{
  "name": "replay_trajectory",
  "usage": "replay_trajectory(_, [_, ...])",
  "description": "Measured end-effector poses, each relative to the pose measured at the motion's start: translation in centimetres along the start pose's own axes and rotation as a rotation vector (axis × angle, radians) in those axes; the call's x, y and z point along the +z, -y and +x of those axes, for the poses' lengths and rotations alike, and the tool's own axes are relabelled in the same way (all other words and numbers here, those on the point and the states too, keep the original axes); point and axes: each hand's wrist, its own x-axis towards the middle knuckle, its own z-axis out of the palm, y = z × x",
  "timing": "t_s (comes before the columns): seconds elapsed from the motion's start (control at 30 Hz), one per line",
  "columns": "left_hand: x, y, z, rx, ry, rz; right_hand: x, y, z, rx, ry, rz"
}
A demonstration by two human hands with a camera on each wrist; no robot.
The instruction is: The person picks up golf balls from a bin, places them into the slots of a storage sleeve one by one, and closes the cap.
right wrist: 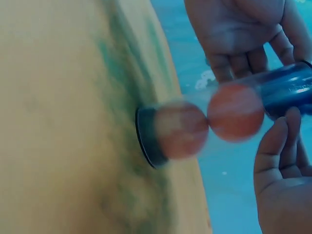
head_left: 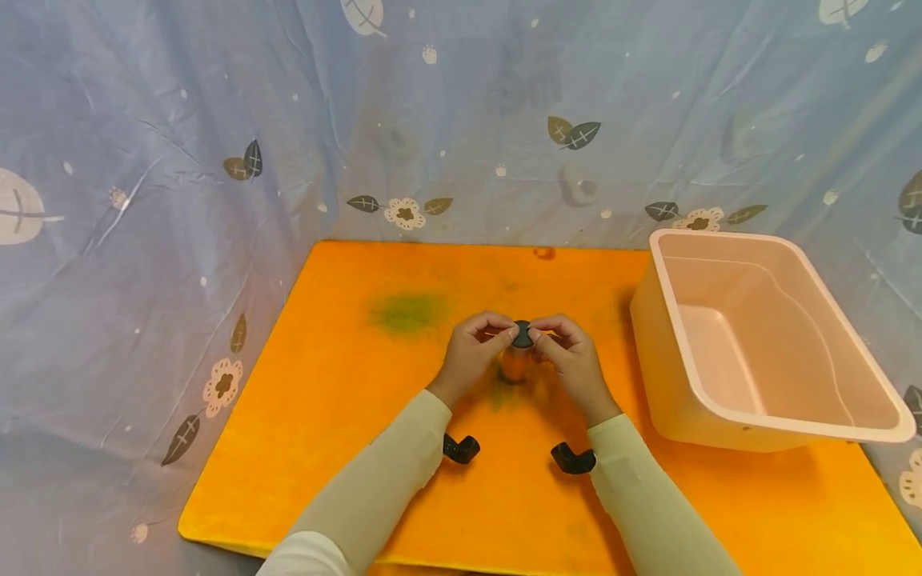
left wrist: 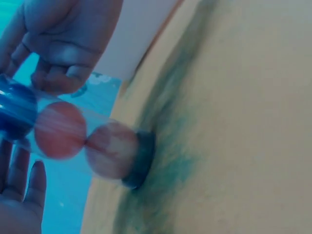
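Note:
A clear tube [head_left: 515,368] stands upright on the orange table [head_left: 324,384], its dark base [left wrist: 141,160] touching the surface. Inside it, two reddish balls [right wrist: 236,113] are stacked below a dark blue round shape [left wrist: 15,109]. A dark round lid [head_left: 522,334] tops the tube. My left hand [head_left: 468,356] pinches the lid's left side between thumb and fingers. On the right side, my right hand [head_left: 578,364] pinches it likewise. Both wrist views show the hands on either side of the tube's upper end; their fingertips are partly out of frame there.
A large pale pink bin [head_left: 673,376] stands on the right of the table. Beside the forearms are two black bent pieces, one left [head_left: 463,450] and one right [head_left: 572,458]. A patterned blue-grey curtain [head_left: 461,120] hangs behind and at the sides.

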Motion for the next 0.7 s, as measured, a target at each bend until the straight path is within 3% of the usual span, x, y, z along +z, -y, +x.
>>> replay_trajectory(0.23, [0.4,0.2,-0.8,-0.025,-0.010,-0.056,0.6,-0.7,-0.8,0.040,-0.011,0.055])
replay_trajectory(0.43, [0.5,0.1,-0.8,-0.036,-0.056,-0.015,0.7,-0.1,-0.5,0.045,0.008,0.044])
replay_trajectory(0.57, [0.4,-0.4,-1.1,-0.038,-0.056,0.044,0.6,0.4,-0.7,0.042,-0.005,-0.046])
replay_trajectory(0.7, [-0.2,-1.5,-1.0,0.012,-0.006,0.155,-0.2,1.7,-0.9,-0.002,-0.017,-0.184])
